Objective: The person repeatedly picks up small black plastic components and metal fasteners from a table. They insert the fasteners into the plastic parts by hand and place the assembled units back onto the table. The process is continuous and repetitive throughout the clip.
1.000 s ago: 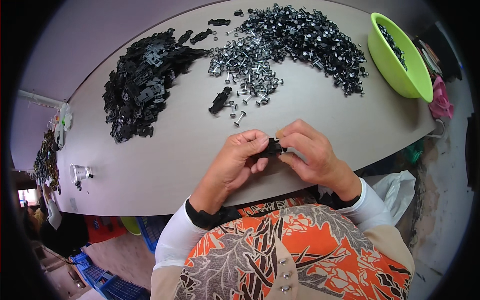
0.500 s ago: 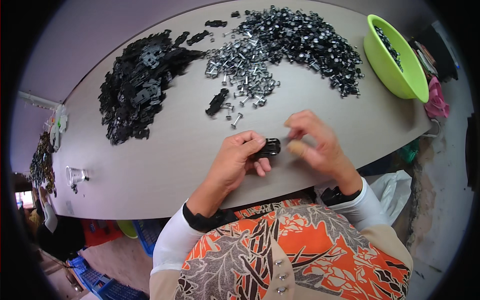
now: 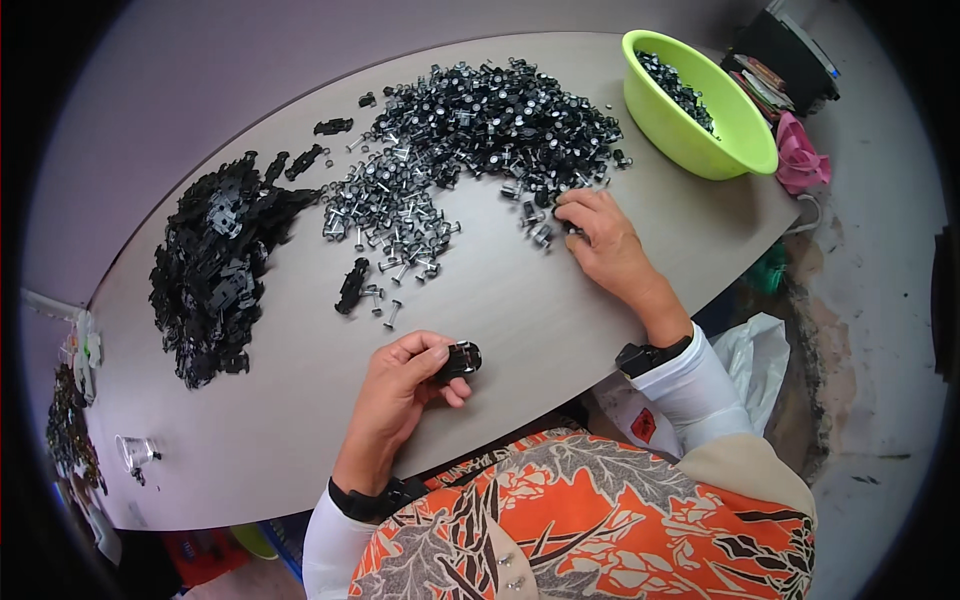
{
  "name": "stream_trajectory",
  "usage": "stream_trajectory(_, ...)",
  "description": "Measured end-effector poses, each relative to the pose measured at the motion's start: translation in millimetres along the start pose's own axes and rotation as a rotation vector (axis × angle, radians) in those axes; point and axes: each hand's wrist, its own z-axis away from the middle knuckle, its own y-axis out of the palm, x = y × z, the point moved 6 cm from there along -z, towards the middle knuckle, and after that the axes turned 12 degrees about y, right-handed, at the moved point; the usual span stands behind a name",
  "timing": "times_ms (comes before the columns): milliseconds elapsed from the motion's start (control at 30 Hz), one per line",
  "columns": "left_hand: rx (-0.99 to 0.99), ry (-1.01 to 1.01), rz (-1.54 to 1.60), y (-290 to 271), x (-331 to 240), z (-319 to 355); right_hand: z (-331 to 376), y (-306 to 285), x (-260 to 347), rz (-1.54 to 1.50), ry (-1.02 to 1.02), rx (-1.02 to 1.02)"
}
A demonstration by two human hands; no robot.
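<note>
Two hands of mine are working over the grey table [image 3: 520, 300], and I am telling each place from the wheel heap [image 3: 490, 125]. On the near side of this heap, well apart from it, my left hand [image 3: 405, 378] is gripping a black car-shaped part [image 3: 460, 362] between the thumb and the fingers, and one end of the part is sticking out to the right. At the near right edge of the heap, my right hand [image 3: 600, 238] is resting with curved fingers beside a few loose wheel pairs [image 3: 541, 236]; something dark is showing between its fingers and thumb, but I cannot tell if they are closing on it. At the near left side of the heap, many silver axles [image 3: 390, 205] are lying scattered, and a single black piece [image 3: 351, 286] is lying just beside them. To the left of the heap, a pile of flat black pieces [image 3: 212, 270] is spreading. To the right of the heap, a green basin [image 3: 735, 135] is holding more wheel parts [image 3: 678, 90].
</note>
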Motion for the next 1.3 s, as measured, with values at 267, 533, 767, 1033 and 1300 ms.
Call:
stream_trajectory(267,-0.035,0.028,0.017,0.2,-5.4,0.2,3.4,2.3,38.2,-0.249,-0.025,0.064)
stream_trajectory(533,-0.057,0.003,0.09,0.0,-7.7,1.4,2.1,47.5,70.6,-0.091,-0.209,0.225)
stream_trajectory(767,0.026,-0.041,0.09,-2.6,-3.4,-2.0,13.3,48.3,50.0,-0.439,0.232,0.56)
stream_trajectory(1033,0.021,-0.032,0.095,-2.9,-5.1,-0.7,6.5,15.5,76.4,-0.179,-0.085,0.224)
stream_trajectory(1300,0.01,-0.031,0.194,-3.1,-7.5,-3.0,23.0,43.6,104.4,0.036,-0.421,0.486)
